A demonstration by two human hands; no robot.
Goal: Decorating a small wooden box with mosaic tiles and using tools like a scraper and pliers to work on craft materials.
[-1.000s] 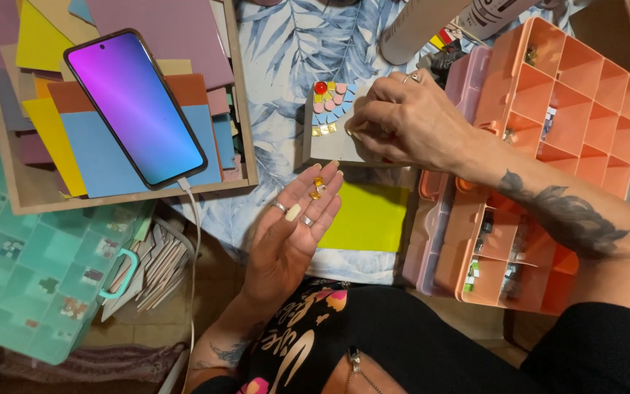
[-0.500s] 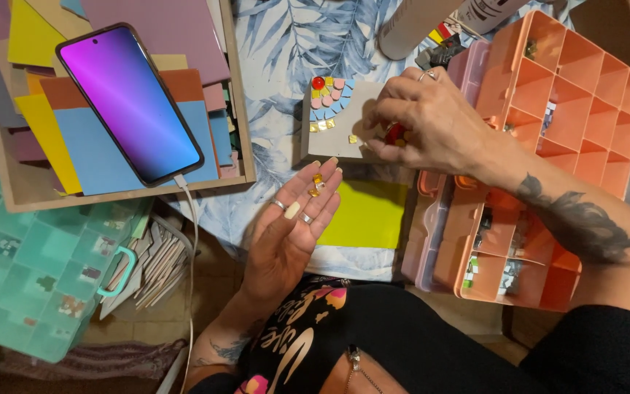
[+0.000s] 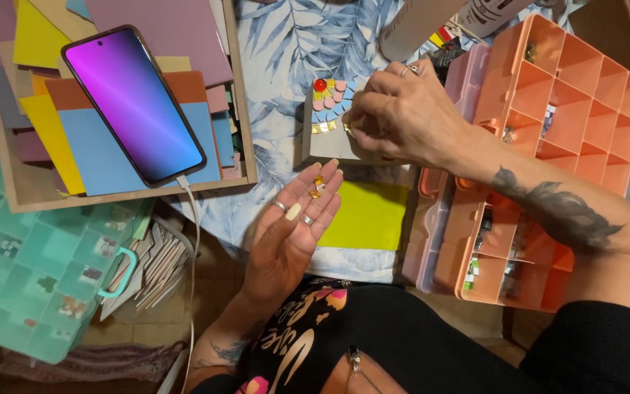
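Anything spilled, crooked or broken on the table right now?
Nothing spilled or broken. The phone lies slanted on loose coloured sheets in the wooden tray. The left hand cups small amber tiles; the right hand rests at the mosaic block.

A smartphone (image 3: 133,104) with a lit purple screen lies on coloured sheets in a wooden tray (image 3: 244,109). Below it sits a teal compartment case (image 3: 16,255); an orange compartment organiser (image 3: 548,146) stands opposite, beside a yellow-green sheet (image 3: 366,217).
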